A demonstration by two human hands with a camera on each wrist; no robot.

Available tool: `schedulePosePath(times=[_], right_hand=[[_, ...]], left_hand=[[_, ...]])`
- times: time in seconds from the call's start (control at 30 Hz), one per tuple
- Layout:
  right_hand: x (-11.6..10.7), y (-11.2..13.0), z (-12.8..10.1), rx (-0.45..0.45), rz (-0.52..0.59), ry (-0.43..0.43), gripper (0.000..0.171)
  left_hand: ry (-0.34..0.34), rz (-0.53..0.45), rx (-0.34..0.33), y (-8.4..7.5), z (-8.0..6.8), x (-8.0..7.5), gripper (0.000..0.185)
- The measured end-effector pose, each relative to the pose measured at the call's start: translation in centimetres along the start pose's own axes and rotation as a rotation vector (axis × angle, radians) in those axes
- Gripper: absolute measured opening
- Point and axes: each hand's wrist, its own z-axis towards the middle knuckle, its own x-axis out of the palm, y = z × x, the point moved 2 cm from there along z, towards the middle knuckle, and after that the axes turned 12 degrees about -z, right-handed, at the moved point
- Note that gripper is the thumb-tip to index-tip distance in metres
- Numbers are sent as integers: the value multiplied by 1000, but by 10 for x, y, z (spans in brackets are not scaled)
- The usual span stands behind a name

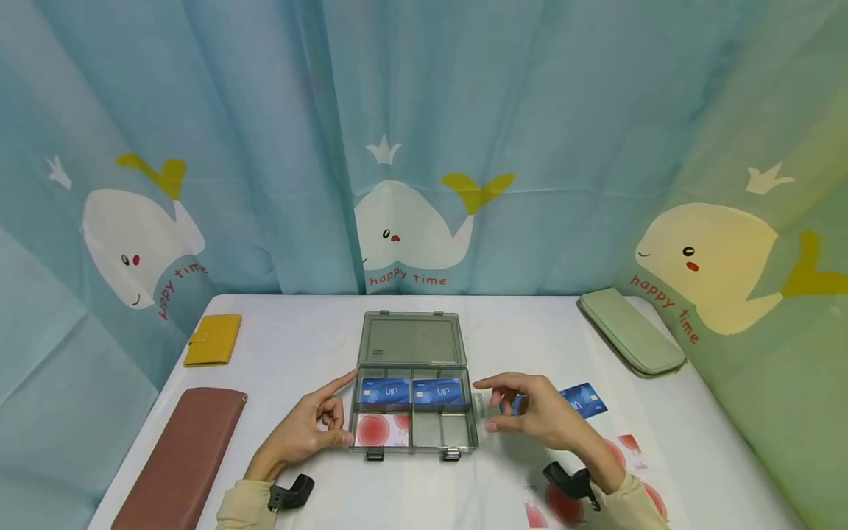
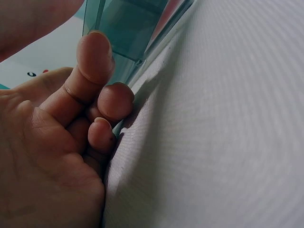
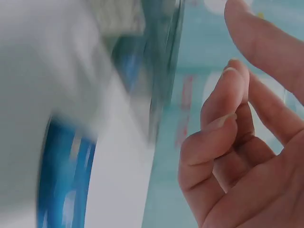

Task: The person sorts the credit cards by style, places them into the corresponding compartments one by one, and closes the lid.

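Note:
A grey see-through compartment box stands on the white table with its lid raised at the back. Two blue VIP cards lie in its back compartments, and a red-and-white card in the front left one. My left hand touches the box's left side, forefinger at the back corner and thumb near the front one; its other fingers are bent in. Beside the right side hovers my right hand, fingers loosely bent and holding nothing. Blue cards lie partly hidden behind it.
Several red-and-white cards lie at front right, partly covered by the right forearm. A green zip wallet is at back right. On the left are a yellow wallet and a long brown wallet. A whale-print curtain hangs behind.

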Motion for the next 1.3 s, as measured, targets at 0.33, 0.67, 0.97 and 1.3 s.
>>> schedulePosePath(times=[0.33,0.67,0.97,1.3], right_hand=[[-47,-40,-62,92,-70,-141,51],[-69,-92,-116,232,-169,-198,51],[-73,-128,-153,379,-262,-141,51],[-74,-137,-157,418,-333,-125,46]], left_hand=[[-12,11,-5,0,-2,0,101],[-10,6,8,-2,-4,0,101],[-11,9,0,0,-3,0,101],[-4,12,7,1,-1,0,100]])
